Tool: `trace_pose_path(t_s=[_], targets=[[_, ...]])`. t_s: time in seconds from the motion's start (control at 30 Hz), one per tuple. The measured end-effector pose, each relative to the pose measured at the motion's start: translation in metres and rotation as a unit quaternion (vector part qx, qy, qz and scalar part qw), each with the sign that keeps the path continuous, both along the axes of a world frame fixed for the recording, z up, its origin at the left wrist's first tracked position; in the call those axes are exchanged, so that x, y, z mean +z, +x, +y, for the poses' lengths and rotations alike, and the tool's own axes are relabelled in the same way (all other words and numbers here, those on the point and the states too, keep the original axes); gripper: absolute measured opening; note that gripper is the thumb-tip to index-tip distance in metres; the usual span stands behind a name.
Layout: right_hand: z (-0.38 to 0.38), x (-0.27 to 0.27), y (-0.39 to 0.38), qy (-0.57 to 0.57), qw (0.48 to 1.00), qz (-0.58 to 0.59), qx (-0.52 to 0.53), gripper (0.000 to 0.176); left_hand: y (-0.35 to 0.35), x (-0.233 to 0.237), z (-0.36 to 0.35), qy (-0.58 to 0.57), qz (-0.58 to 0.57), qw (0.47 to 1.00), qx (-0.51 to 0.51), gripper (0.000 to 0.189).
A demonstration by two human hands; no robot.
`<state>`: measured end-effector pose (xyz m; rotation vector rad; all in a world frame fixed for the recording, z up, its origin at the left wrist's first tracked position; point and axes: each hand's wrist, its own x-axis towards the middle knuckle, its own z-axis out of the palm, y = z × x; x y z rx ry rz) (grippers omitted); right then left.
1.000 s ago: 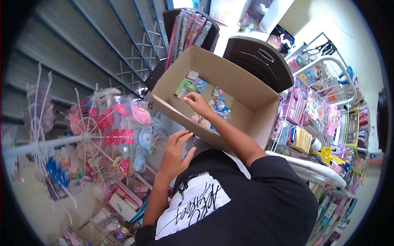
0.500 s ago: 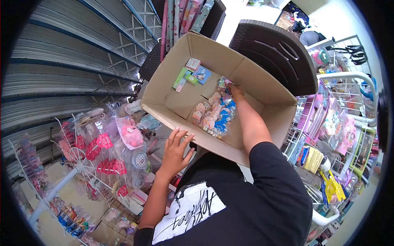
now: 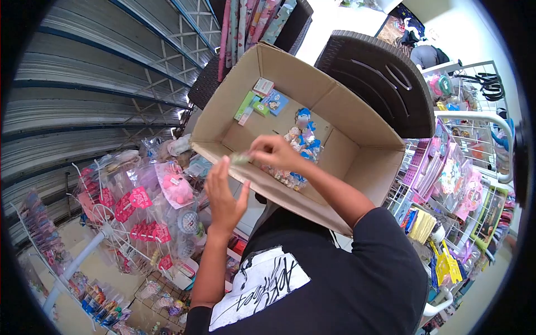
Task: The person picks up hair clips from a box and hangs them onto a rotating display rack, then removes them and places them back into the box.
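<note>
Raised to the near edge of the box point(image 3: 357, 148), the right hand point(image 3: 274, 153) barely pinches a packet point(image 3: 240, 159) that could slip past the splayed left hand point(image 3: 223, 195).

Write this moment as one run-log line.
left hand: open, beside cardboard box | right hand: pinching small packet | in box: trinket packets

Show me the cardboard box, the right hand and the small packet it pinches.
cardboard box point(image 3: 340, 106): head view, inner back wall.
right hand point(image 3: 276, 153): head view, back of the hand.
small packet point(image 3: 240, 159): head view, its pale middle.
</note>
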<state>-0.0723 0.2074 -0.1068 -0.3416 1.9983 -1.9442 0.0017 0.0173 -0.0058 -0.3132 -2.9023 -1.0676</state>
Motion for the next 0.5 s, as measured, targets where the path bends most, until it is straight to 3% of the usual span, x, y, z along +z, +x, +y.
trace_pose_path(t_s=[0.03,0.07,0.1,0.2,0.27,0.3,0.33,0.37,0.4,0.43,0.5], targets=[[-0.003,0.017,0.001,0.001,1.000,-0.003,-0.002,0.012,-0.008,0.005,0.000,-0.022,0.005,1.000,0.012,0.049],[-0.005,0.029,0.002,-0.051,0.993,-0.053,0.089,0.018,-0.014,0.007,-0.003,-0.045,0.009,0.999,0.023,0.048],[-0.005,0.036,0.003,-0.103,0.973,-0.103,0.180,0.025,-0.018,0.001,-0.010,-0.031,-0.014,0.999,-0.008,0.034],[0.026,0.033,-0.037,-0.110,0.960,-0.104,0.237,0.031,-0.018,-0.007,-0.021,0.015,-0.040,0.999,-0.012,0.018],[0.060,-0.030,-0.079,0.084,0.984,-0.056,0.147,0.049,-0.016,-0.003,-0.019,0.081,-0.070,0.993,0.044,0.013],[0.079,-0.101,-0.090,0.228,0.972,-0.018,0.044,0.050,-0.015,-0.001,-0.018,0.147,-0.099,0.979,0.098,0.009],[0.089,-0.093,-0.091,0.499,0.866,-0.024,0.020,0.040,-0.014,-0.001,-0.019,0.146,-0.097,0.980,0.099,0.009],[0.100,-0.131,-0.085,0.594,0.802,0.064,-0.020,0.035,-0.012,-0.001,-0.021,0.152,-0.094,0.979,0.103,0.010],[0.109,-0.171,-0.076,0.675,0.721,0.148,-0.058,0.030,-0.008,-0.002,-0.024,0.157,-0.094,0.977,0.109,0.011],[0.117,-0.174,-0.071,0.672,0.724,0.148,-0.056,0.030,-0.005,-0.001,-0.026,0.153,-0.094,0.977,0.112,0.011],[0.126,-0.175,-0.065,0.648,0.748,0.126,0.070,0.028,0.000,-0.001,-0.027,0.146,-0.065,0.982,0.098,0.010]])
